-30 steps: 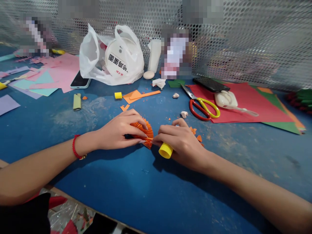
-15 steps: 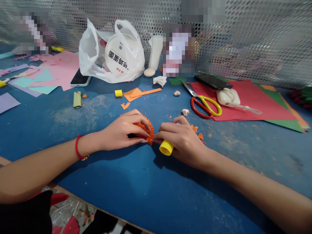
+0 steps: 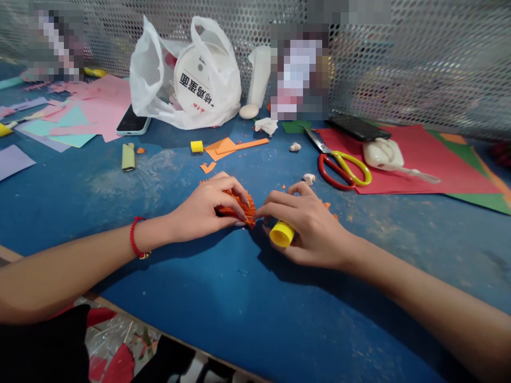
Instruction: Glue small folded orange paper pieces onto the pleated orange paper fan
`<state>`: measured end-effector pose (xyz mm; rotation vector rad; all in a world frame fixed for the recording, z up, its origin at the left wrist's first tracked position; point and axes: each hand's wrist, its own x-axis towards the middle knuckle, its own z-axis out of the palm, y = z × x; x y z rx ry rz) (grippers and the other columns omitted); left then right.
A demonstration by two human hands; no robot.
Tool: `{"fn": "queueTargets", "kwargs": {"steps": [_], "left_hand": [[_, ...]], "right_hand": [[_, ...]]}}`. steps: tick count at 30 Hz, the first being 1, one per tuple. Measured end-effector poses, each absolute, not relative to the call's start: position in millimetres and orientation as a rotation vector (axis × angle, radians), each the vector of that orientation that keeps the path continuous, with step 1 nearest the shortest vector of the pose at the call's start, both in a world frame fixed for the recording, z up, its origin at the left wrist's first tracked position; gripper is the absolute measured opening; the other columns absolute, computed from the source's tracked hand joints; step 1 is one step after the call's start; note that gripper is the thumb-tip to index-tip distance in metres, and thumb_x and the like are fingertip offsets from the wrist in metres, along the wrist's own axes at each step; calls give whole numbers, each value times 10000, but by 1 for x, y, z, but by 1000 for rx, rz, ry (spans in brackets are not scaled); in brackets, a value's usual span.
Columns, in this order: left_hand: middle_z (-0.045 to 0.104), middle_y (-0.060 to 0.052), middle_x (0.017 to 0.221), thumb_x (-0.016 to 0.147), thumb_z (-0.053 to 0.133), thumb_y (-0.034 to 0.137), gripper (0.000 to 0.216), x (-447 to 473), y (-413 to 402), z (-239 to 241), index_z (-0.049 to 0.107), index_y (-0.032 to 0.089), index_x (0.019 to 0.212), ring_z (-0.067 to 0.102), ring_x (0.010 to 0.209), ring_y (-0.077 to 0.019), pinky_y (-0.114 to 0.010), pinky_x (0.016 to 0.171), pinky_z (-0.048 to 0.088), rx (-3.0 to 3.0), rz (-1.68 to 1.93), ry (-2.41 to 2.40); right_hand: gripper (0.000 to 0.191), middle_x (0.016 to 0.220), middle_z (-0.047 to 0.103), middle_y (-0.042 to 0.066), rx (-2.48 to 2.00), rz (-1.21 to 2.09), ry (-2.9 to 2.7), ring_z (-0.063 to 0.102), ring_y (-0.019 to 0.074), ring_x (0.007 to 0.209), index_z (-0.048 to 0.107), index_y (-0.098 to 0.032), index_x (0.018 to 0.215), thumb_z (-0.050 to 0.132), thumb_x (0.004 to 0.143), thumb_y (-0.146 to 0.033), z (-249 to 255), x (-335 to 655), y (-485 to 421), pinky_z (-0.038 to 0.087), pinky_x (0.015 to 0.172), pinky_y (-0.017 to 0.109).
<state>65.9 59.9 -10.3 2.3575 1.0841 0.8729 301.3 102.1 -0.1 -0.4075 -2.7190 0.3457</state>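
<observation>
My left hand presses down on a pleated orange paper fan that lies on the blue table, with its fingers curled over the folds. My right hand is closed around a yellow glue stick, whose yellow end points toward me. The fingertips of that hand pinch the right edge of the fan. A red cord bracelet circles my left wrist. Small orange paper scraps lie behind my right hand.
Red and yellow scissors lie on red paper at the right, beside a black phone. A white plastic bag, a yellow cap, orange paper pieces, a green lighter and pastel sheets are behind. Mesh fence at the back.
Both hands have stayed on the fan and closed it up tighter. The camera has shifted slightly, so the table's things sit a little higher and further right.
</observation>
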Motion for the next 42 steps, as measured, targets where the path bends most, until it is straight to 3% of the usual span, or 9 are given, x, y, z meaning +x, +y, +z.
{"fn": "queueTargets", "kwargs": {"steps": [7,16,23,30,37,42], "left_hand": [[689,-34,960,787,767,140,55,68,59,-8,758,195,783,604,955,-178,-347,873,479,2306,856,1100],[701,-27,950,780,761,128,67,65,58,-7,755,195,774,615,950,-175,-330,865,485,2307,862,1096],[695,-6,852,793,766,186,27,64,57,-3,765,214,794,642,800,-127,-303,800,525,2246,1245,1230],[667,-1,872,807,758,203,52,62,54,1,753,255,814,634,816,-145,-340,796,530,2233,1476,1355],[707,-28,981,835,722,248,130,58,55,-3,734,289,958,601,922,-199,-420,875,452,2766,1041,1041],[713,-17,883,805,725,192,105,57,54,-1,708,262,881,601,845,-192,-408,834,461,2787,1152,931]], "right_hand": [[209,796,646,31,-411,27,-2676,512,149,627,659,-157,893,500,981,-259,-17,294,94,306,756,341],[250,698,601,0,-305,-279,-2671,435,144,558,625,-180,786,461,968,-134,-17,284,91,287,710,329],[340,661,599,-24,-75,-466,-2631,441,137,591,611,-179,762,387,1003,-92,-12,288,94,296,732,312],[332,604,565,-46,-131,-451,-2548,457,109,543,595,-177,710,422,978,-84,-15,296,93,338,812,306],[231,586,586,-55,-330,-428,-2495,523,100,539,620,-179,752,551,965,-236,-18,299,91,344,823,328],[72,682,674,-36,-352,-256,-2356,589,101,570,632,-163,926,604,925,-230,-21,304,93,357,833,344]]}}
